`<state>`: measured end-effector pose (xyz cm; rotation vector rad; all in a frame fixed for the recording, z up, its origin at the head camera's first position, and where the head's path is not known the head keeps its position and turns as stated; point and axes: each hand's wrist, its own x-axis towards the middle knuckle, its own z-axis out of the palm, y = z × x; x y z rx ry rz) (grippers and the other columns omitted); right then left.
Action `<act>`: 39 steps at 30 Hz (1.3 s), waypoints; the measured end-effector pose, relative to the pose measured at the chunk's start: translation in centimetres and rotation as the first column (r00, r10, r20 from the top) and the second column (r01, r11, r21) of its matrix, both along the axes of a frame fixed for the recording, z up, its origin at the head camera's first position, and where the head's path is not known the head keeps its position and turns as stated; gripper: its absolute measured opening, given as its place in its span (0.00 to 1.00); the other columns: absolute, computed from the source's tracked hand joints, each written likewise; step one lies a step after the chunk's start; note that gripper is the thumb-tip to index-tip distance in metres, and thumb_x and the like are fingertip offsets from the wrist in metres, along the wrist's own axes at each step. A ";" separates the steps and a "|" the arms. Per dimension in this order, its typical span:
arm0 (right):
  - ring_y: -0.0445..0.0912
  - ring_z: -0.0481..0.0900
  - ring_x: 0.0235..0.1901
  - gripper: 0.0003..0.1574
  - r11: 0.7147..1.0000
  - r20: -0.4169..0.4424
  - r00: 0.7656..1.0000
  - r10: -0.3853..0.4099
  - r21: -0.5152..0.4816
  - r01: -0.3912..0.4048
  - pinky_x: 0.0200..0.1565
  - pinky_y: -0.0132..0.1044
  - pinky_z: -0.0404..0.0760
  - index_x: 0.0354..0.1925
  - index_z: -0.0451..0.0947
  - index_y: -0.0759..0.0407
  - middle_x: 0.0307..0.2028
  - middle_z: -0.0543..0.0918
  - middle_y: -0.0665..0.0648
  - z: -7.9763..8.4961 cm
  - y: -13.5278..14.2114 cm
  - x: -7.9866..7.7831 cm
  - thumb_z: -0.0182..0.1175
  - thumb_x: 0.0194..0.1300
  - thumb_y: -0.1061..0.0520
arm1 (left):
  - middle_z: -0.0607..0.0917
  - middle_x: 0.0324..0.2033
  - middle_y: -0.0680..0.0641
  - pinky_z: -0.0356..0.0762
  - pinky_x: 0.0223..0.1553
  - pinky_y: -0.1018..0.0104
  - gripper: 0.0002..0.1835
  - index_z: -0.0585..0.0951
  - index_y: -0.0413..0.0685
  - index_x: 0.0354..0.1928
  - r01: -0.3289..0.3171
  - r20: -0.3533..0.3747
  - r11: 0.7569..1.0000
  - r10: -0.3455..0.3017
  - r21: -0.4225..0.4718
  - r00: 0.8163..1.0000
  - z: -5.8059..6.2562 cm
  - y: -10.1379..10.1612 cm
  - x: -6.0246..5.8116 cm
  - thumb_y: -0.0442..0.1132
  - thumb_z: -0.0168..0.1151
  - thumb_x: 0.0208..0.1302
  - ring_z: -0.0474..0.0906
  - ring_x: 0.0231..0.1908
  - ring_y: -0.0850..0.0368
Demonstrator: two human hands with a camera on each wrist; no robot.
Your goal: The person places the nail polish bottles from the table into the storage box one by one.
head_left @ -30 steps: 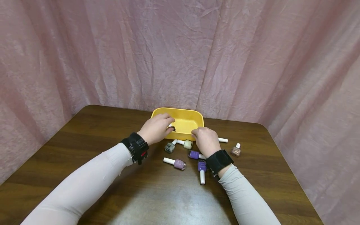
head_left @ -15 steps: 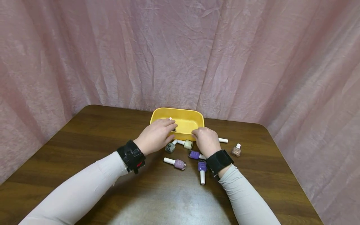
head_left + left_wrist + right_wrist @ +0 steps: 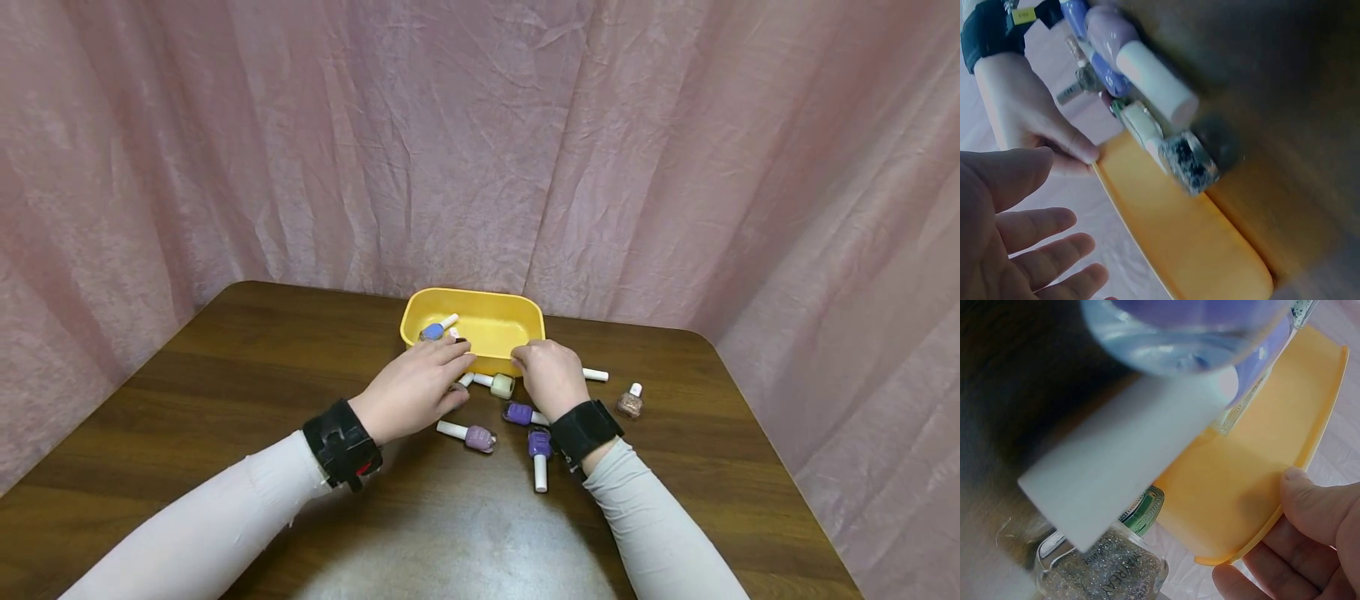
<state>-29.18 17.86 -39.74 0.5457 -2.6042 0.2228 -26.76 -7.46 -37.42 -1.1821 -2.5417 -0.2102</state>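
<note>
My right hand (image 3: pixel 553 379) pinches the near rim of a yellow plastic bin (image 3: pixel 495 329), its thumb on the outer wall in the right wrist view. My left hand (image 3: pixel 412 387) hovers with spread fingers over the bin's front left, holding nothing. Below it lies a clear nail polish bottle with dark flecks (image 3: pixel 1190 164), mostly covered by the hand in the head view. A blue nail polish bottle (image 3: pixel 432 332) lies inside the bin at the left, beside another one partly hidden by my fingers. A pale green nail polish bottle (image 3: pixel 502 385) lies just before the bin.
Nearer me on the wooden table (image 3: pixel 360 533) lie a lilac nail polish bottle (image 3: pixel 480 438) and two purple ones, one sideways (image 3: pixel 517 412). A glittery brown bottle (image 3: pixel 630 405) and a white cap (image 3: pixel 596 375) are to the right. A pink curtain (image 3: pixel 480 150) hangs behind.
My left hand has let go of a nail polish bottle in the bin and drawn back toward me, uncovering the blue bottle there. My right hand has stayed on the rim.
</note>
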 end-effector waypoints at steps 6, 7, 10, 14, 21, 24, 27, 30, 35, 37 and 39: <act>0.54 0.87 0.31 0.08 1.000 0.007 1.000 0.003 0.000 -0.003 0.35 0.54 0.85 0.33 0.90 0.53 0.28 0.86 0.54 0.0 0.0 0.0 0.74 0.73 0.60 | 0.83 0.68 0.38 0.72 0.74 0.45 0.31 0.82 0.36 0.70 0.041 -0.036 0.999 -0.041 0.009 0.999 -0.7 -0.2 1.0 0.46 0.77 0.73 0.78 0.70 0.39; 0.53 0.87 0.31 0.08 1.000 0.008 1.000 0.003 0.000 -0.003 0.35 0.54 0.85 0.33 0.90 0.53 0.28 0.86 0.54 0.0 0.0 0.0 0.74 0.73 0.60 | 0.84 0.67 0.38 0.73 0.73 0.45 0.31 0.82 0.36 0.70 0.047 -0.040 0.999 -0.047 0.012 0.998 -0.9 -0.3 1.1 0.46 0.77 0.72 0.79 0.70 0.40; 0.53 0.87 0.31 0.09 1.000 0.009 1.000 0.002 0.002 -0.002 0.35 0.54 0.85 0.33 0.89 0.53 0.28 0.86 0.54 0.0 0.0 0.0 0.74 0.73 0.59 | 0.84 0.65 0.38 0.75 0.72 0.46 0.32 0.81 0.35 0.70 0.060 -0.043 0.998 -0.059 0.014 0.997 -1.3 -0.4 1.4 0.46 0.78 0.72 0.81 0.67 0.40; 0.54 0.87 0.31 0.08 1.000 0.005 1.000 0.001 0.003 -0.001 0.35 0.54 0.85 0.33 0.90 0.53 0.28 0.86 0.55 0.0 0.0 0.0 0.74 0.73 0.60 | 0.84 0.65 0.38 0.75 0.71 0.46 0.33 0.81 0.36 0.70 0.054 -0.032 0.998 -0.054 0.008 0.998 -1.8 -0.6 1.6 0.47 0.78 0.72 0.81 0.66 0.41; 0.54 0.88 0.32 0.08 1.000 -0.004 1.000 0.002 0.000 -0.002 0.35 0.54 0.85 0.33 0.89 0.53 0.28 0.87 0.55 0.0 0.1 0.1 0.74 0.73 0.60 | 0.85 0.64 0.38 0.77 0.70 0.46 0.31 0.82 0.37 0.69 0.057 -0.019 0.998 -0.057 0.000 0.998 -2.3 -0.8 2.0 0.47 0.78 0.71 0.81 0.65 0.41; 0.54 0.88 0.32 0.08 1.000 -0.009 1.000 0.004 -0.002 -0.004 0.35 0.54 0.85 0.32 0.89 0.53 0.28 0.87 0.55 0.0 0.1 0.1 0.75 0.72 0.60 | 0.85 0.63 0.39 0.78 0.69 0.47 0.30 0.83 0.38 0.68 0.059 -0.012 0.998 -0.059 -0.008 0.998 -2.4 -0.8 2.1 0.47 0.78 0.72 0.82 0.64 0.42; 0.55 0.88 0.32 0.09 1.000 -0.014 1.000 0.005 -0.001 -0.005 0.35 0.55 0.85 0.32 0.89 0.53 0.28 0.87 0.54 0.0 0.1 0.0 0.75 0.71 0.60 | 0.85 0.63 0.39 0.78 0.68 0.48 0.29 0.84 0.38 0.67 0.060 -0.001 0.998 -0.060 -0.020 0.998 -2.4 -0.8 2.3 0.47 0.77 0.72 0.82 0.63 0.43; 0.55 0.88 0.31 0.09 1.000 -0.019 1.000 0.005 0.001 -0.005 0.35 0.55 0.85 0.32 0.89 0.53 0.28 0.86 0.54 0.0 0.1 0.0 0.75 0.71 0.60 | 0.86 0.62 0.40 0.78 0.68 0.48 0.28 0.84 0.37 0.66 0.061 0.010 0.998 -0.060 -0.027 0.998 -2.5 -0.7 2.4 0.47 0.77 0.73 0.83 0.62 0.44; 0.54 0.88 0.31 0.09 1.000 -0.016 1.000 0.003 0.003 -0.003 0.35 0.55 0.85 0.32 0.89 0.53 0.27 0.86 0.54 -0.1 0.1 0.0 0.75 0.72 0.59 | 0.87 0.60 0.41 0.80 0.66 0.49 0.27 0.85 0.37 0.66 0.060 0.022 0.997 -0.059 -0.042 0.998 -2.8 -0.7 2.6 0.46 0.76 0.73 0.83 0.60 0.45; 0.54 0.88 0.31 0.09 1.000 -0.014 1.000 0.003 0.002 -0.003 0.35 0.55 0.85 0.32 0.89 0.53 0.27 0.86 0.54 -0.1 0.1 0.0 0.75 0.72 0.59 | 0.87 0.60 0.41 0.81 0.65 0.50 0.26 0.85 0.37 0.65 0.060 0.021 0.997 -0.059 -0.051 0.998 -2.9 -0.6 2.6 0.46 0.76 0.74 0.84 0.59 0.45; 0.54 0.88 0.31 0.09 1.000 -0.013 1.000 0.004 -0.001 -0.004 0.35 0.55 0.85 0.32 0.89 0.53 0.27 0.86 0.54 0.0 0.1 0.1 0.75 0.72 0.60 | 0.87 0.60 0.41 0.81 0.64 0.50 0.26 0.85 0.38 0.65 0.062 0.014 0.996 -0.061 -0.062 0.998 -3.0 -0.6 2.6 0.47 0.76 0.74 0.84 0.58 0.46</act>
